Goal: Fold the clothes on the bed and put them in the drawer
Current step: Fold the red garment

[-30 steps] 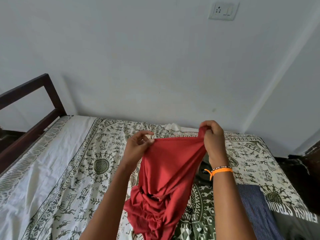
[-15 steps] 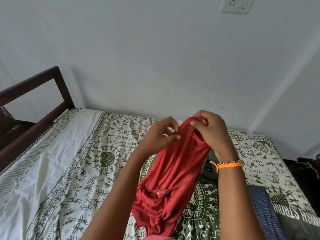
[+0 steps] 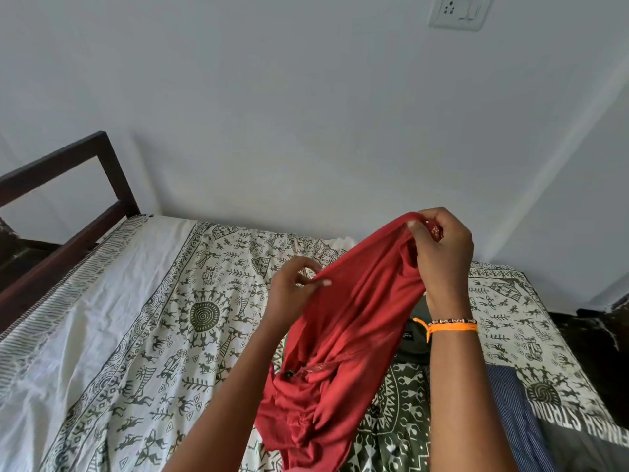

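A red garment [image 3: 343, 328] hangs bunched above the bed [image 3: 143, 321], its lower part crumpled near the bottom of the view. My right hand [image 3: 442, 257], with an orange thread band at the wrist, grips the garment's top edge, held highest. My left hand [image 3: 292, 291] pinches the fabric's left edge, lower and to the left. On the bed behind the garment lie a dark green garment [image 3: 413, 342], a blue striped garment [image 3: 514, 413] and a grey garment with white letters [image 3: 585, 437]. No drawer is in view.
The bed carries a cream sheet printed with dark green figures. A dark wooden headboard [image 3: 68, 199] stands at the left. A grey wall [image 3: 306, 114] runs behind the bed, with a switch plate [image 3: 457, 11] high up. Dark floor shows at the right.
My hands came together at the garment's top, then parted: the right hand rose slightly with the top edge, while the left slid down and left along the fabric.
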